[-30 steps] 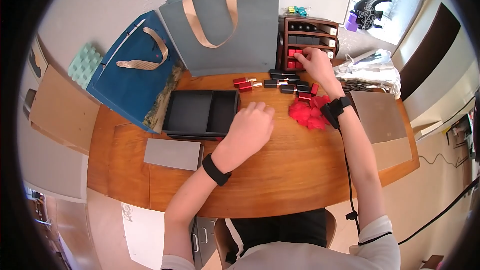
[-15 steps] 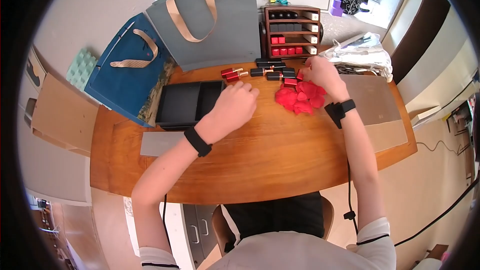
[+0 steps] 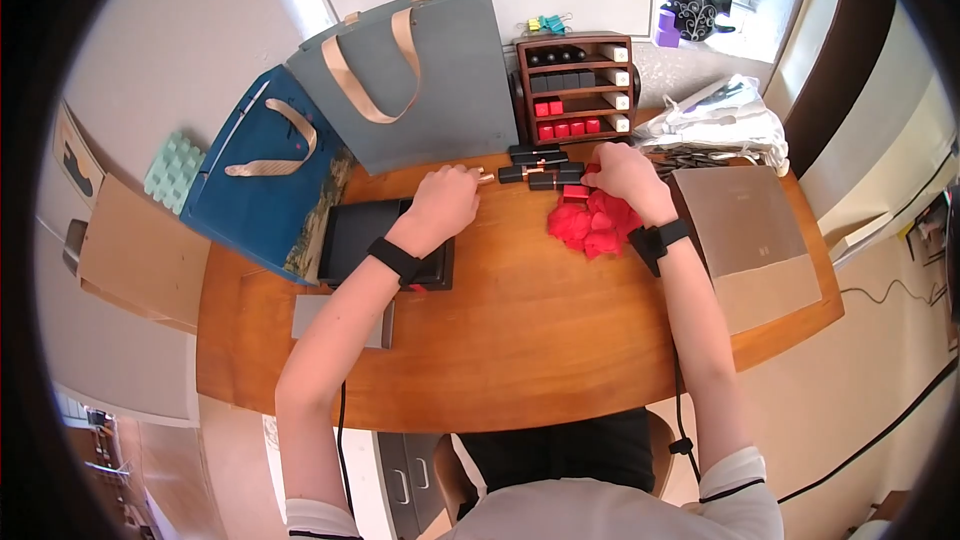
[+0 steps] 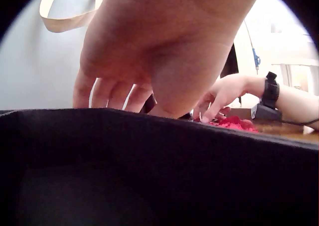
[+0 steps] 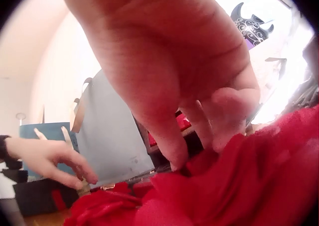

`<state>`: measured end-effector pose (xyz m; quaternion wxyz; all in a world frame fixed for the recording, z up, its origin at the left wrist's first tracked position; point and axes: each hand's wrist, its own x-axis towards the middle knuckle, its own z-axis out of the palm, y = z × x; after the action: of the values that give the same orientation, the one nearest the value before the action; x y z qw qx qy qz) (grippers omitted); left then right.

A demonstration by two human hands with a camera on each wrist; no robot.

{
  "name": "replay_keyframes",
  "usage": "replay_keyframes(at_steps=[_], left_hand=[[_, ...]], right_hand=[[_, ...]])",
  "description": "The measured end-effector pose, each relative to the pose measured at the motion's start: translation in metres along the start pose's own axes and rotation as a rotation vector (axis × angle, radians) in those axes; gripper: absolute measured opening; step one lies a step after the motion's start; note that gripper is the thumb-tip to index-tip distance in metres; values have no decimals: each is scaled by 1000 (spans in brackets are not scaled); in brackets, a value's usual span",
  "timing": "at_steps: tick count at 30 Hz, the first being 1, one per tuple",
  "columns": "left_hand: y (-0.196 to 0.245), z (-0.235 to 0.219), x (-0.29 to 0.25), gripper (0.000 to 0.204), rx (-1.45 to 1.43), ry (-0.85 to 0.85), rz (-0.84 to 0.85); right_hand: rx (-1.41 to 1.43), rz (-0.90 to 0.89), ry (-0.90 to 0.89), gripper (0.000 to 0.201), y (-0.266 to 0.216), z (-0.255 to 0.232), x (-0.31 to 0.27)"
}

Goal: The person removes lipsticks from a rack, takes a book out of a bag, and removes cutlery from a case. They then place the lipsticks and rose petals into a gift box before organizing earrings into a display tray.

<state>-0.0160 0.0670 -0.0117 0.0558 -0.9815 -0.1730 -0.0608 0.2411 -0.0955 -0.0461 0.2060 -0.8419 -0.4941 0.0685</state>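
My left hand (image 3: 437, 205) reaches down over the red-and-gold lipsticks, hiding most of them; their gold ends (image 3: 487, 177) show beside its fingers. In the right wrist view, that left hand (image 5: 50, 160) has its fingers bent loosely downward, thumb apart, the tips right at the lipsticks. My right hand (image 3: 630, 180) pinches a red lipstick tube (image 3: 591, 172) beside the red petals (image 3: 590, 225). Several black lipsticks (image 3: 553, 180) lie between the hands, with another red tube (image 3: 575, 194) near the petals. The open black box (image 3: 433, 270) lies partly under my left forearm.
A brown rack (image 3: 606, 85) holds red and black tubes at the back. A grey gift bag (image 3: 430, 90) and a blue gift bag (image 3: 250, 170) stand on the left. A brown board (image 3: 740, 225) and plastic wrapping (image 3: 715, 130) lie right. A grey lid (image 3: 384, 328) sits in front.
My right hand has come down from the rack to the red tube by the petals. My left hand has moved from beside the box to over the red-and-gold lipsticks.
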Motion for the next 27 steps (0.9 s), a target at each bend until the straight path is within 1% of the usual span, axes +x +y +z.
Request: replay_keyframes(at_steps=[2,5,7,10,13,17,20,22,23,24,25,27], left_hand=[[-4,-1,1,18,-23,-25,-4],[-6,-1,2,20,-32,-71,-38],[-9,-2,9,25,-3,-133,-69],[-10,-2,12,29,-23,-136,-45],[-9,4,13,28,-67,-60,-2],[-11,9,20,22,-82,-122,14],[-9,9,23,18,-69,-173,28],[-3,3,24,16,-44,-192,43],[0,-2,25,16,-69,-155,28],[1,-6,24,17,-95,-123,10],[6,-15,22,17,-122,-94,-7],[22,-41,18,17,-155,20,1]], right_hand=[[-3,4,9,35,-6,-6,-5],[-58,-24,25,41,-4,-2,-1],[-49,-47,82,37,-3,0,-1],[-26,-59,141,33,1,3,3],[-5,-34,156,30,3,2,6],[51,-45,192,33,-4,-4,0],[124,-81,144,39,-6,-14,-7],[187,-97,148,41,-6,-16,-7],[219,-104,146,43,-5,-15,-6],[206,-157,142,42,-2,-16,-5],[239,-158,104,42,-7,-21,-7],[303,-162,30,41,-9,-30,-8]])
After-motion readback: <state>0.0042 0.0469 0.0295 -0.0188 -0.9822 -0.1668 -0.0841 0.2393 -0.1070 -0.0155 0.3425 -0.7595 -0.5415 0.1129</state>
